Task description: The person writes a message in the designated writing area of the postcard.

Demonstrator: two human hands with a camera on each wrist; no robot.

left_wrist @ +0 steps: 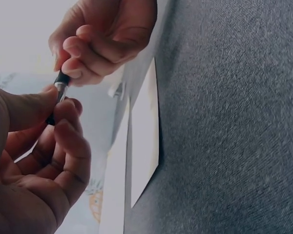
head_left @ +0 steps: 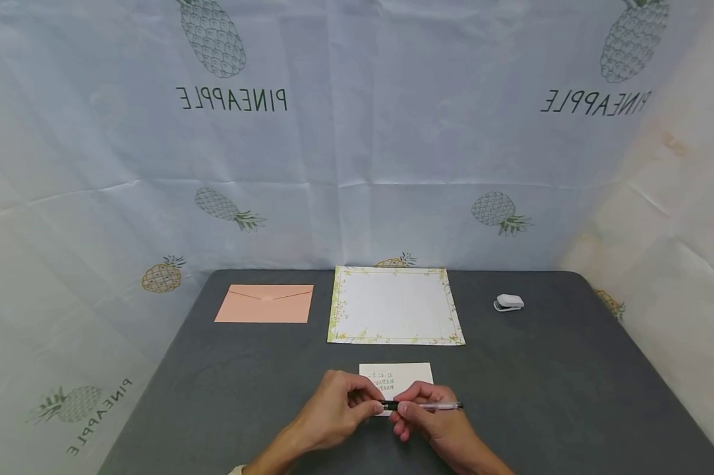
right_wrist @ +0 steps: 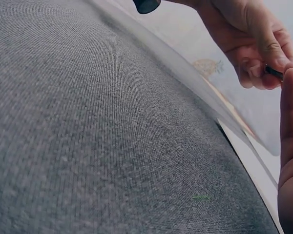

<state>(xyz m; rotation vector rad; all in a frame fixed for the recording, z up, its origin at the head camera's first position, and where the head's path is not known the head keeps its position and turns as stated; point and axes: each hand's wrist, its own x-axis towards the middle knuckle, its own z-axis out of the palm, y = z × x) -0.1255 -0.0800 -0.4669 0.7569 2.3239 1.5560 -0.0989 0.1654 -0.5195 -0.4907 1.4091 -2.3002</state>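
In the head view my left hand (head_left: 335, 409) pinches the dark end of a pen (head_left: 442, 406) between thumb and fingers. My right hand (head_left: 434, 419) grips the pen's clear barrel. The pen lies roughly level above a small cream card (head_left: 415, 375) with handwritten lines; the hands cover the card's lower part. From the left wrist, the left hand (left_wrist: 44, 156) and the right hand (left_wrist: 112, 39) meet at the pen (left_wrist: 61, 90). Fingers hide whether its cap is separate. In the right wrist view only the pen's dark end (right_wrist: 273, 72) shows.
A pink envelope (head_left: 264, 305) lies at the back left of the dark table (head_left: 262, 376). Behind the card is a large white sheet (head_left: 395, 305) with a leafy border. A small white stapler (head_left: 509, 302) sits at the back right. Pineapple-printed cloth (head_left: 357, 145) hangs around the table.
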